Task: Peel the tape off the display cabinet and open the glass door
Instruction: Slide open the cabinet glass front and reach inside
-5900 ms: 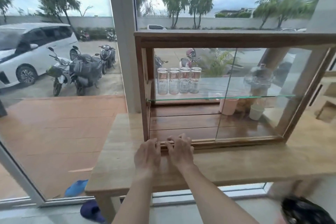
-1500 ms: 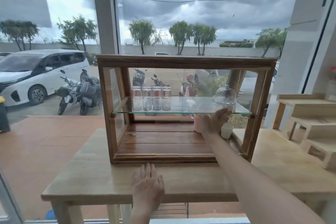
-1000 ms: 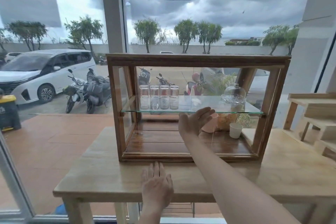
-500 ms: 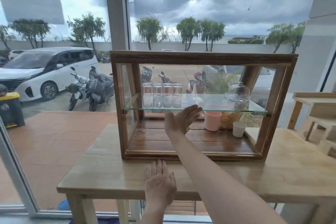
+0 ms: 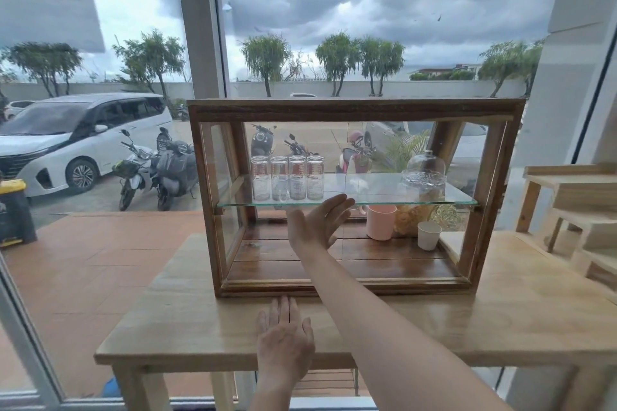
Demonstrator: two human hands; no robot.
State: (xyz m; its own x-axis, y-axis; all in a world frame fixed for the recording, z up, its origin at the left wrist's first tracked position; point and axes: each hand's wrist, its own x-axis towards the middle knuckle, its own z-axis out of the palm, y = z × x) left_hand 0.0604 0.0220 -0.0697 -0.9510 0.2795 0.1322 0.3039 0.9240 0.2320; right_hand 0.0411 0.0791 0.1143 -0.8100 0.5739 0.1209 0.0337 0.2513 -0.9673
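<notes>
Left hand (image 5: 284,340) flat and empty on the table (image 5: 187,320), cabinet (image 5: 354,108) just beyond its fingertips, right hand (image 5: 317,222) open, fingers spread against the glass door (image 5: 300,253), nothing gripped

Dark-brown wooden display cabinet (image 5: 354,108) w/ clear glass shelf (image 5: 384,190) on pale wood bench (image 5: 187,320); pink plastic cup (image 5: 380,222), white paper cup (image 5: 428,235), red-printed clear glasses (image 5: 287,177) inside.
</notes>
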